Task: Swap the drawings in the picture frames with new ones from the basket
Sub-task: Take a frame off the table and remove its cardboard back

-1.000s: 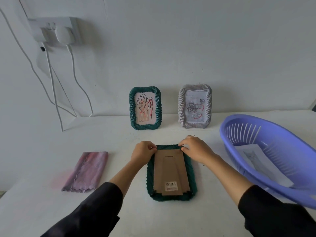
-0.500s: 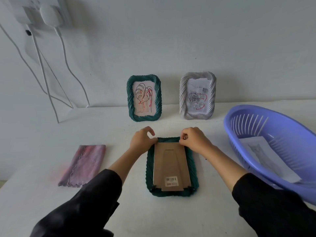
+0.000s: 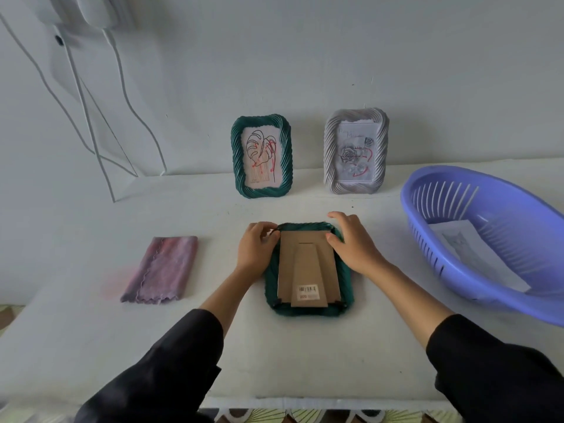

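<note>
Basket is holding one drawing; fingers of left hand are pinching the barcode-labelled frame; those of right hand are resting relaxed.

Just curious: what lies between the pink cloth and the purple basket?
Head view: a green frame lies face down there, left hand and right hand at its top corners.

Single view from a wide-angle head-worn camera, directed forward and down at close range. The table is seen filling the lower frame, the wall the upper; the left hand and right hand are centred.
</note>
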`<move>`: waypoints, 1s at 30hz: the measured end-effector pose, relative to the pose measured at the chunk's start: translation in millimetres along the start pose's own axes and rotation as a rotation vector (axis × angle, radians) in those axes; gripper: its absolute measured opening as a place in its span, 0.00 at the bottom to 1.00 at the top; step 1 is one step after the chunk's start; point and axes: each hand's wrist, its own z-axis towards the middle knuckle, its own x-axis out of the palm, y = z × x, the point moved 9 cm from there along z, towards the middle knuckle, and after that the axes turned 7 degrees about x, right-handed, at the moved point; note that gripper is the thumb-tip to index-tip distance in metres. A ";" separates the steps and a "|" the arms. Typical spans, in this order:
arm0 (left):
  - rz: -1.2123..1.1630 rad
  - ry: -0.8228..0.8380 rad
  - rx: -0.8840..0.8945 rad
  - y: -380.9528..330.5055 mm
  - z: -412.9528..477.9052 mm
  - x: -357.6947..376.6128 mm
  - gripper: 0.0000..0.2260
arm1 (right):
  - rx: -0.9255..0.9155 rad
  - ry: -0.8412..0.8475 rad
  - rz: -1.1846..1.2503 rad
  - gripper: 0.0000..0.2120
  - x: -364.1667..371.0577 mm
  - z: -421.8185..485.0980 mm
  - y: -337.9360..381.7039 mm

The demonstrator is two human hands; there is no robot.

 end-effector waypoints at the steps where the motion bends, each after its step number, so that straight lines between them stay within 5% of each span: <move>1: -0.016 -0.029 -0.003 1.8 -6.0 -3.4 0.10 | -0.007 -0.009 0.054 0.20 -2.3 -10.0 -1.5; 6: -0.027 -0.030 0.012 -0.4 -35.2 -10.2 0.07 | -0.103 -0.032 0.089 0.17 -8.3 -66.0 1.4; 11: -0.030 0.025 0.054 -1.1 -67.1 -13.9 0.06 | -0.165 0.238 0.056 0.20 10.6 -107.1 -7.3; 21: 0.054 0.313 0.106 -6.6 -96.9 -11.3 0.12 | -0.226 0.148 0.084 0.12 2.5 -114.0 -8.7; 30: -0.023 0.290 0.129 -11.2 -94.8 -11.8 0.14 | -0.170 0.193 0.084 0.10 9.2 -113.6 -6.9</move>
